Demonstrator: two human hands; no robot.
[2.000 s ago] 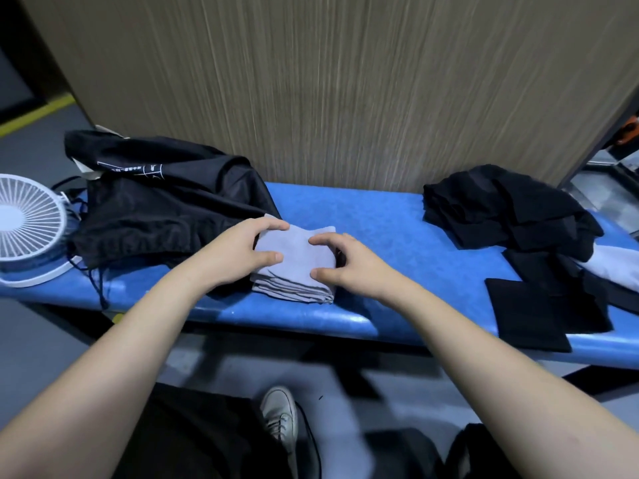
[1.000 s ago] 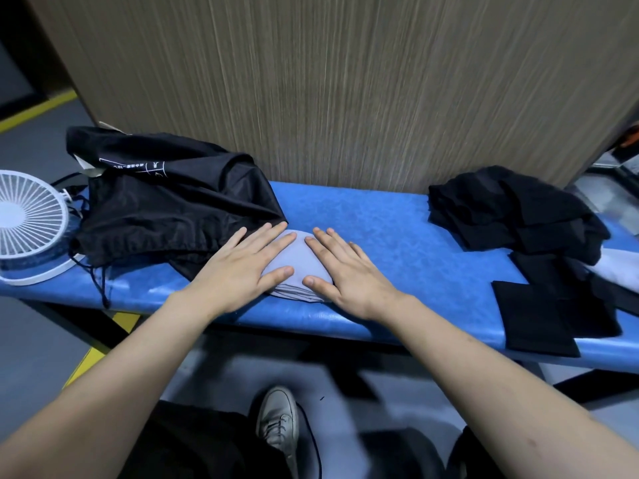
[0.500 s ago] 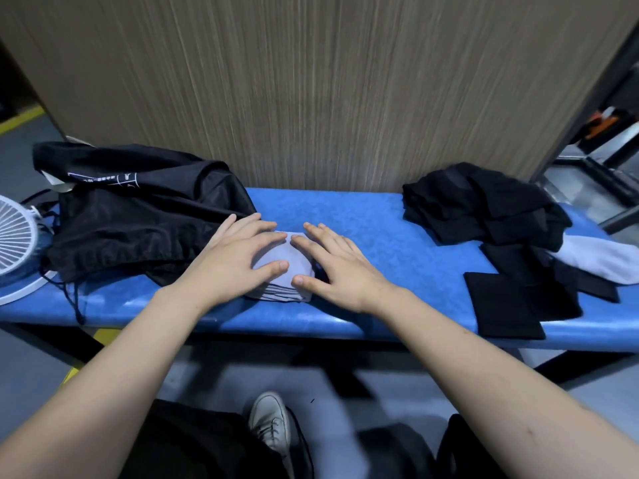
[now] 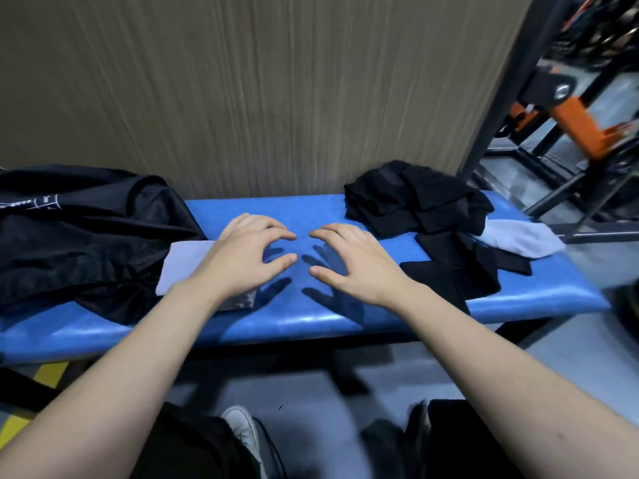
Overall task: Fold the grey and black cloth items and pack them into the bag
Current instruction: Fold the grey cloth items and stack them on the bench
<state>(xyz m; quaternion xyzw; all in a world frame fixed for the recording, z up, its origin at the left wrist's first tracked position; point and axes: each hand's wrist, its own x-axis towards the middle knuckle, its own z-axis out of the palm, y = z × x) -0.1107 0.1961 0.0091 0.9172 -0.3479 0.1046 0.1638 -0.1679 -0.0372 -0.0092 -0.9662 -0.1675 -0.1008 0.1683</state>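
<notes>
The folded grey cloth [image 4: 186,267] lies flat on the bench at 9 o'clock, touching the soft black bag [image 4: 79,233]. A heap of black cloths [image 4: 415,198] sits at 2 o'clock. A loose grey cloth [image 4: 518,238] lies beside it.

A: What is not clear here?

B: The left forearm [image 4: 166,326] covers the right part of the folded grey cloth [image 4: 185,267], so its full shape is hidden. The black bag [image 4: 86,236] is cut by the left edge, and I cannot tell where its opening is.

A: And on the right?

B: The black cloths [image 4: 415,205] lie in a heap; how many there are, I cannot count. The orange machine [image 4: 581,122] is blurred and cut by the right edge. The shoe [image 4: 242,426] below is blurred too.
</notes>
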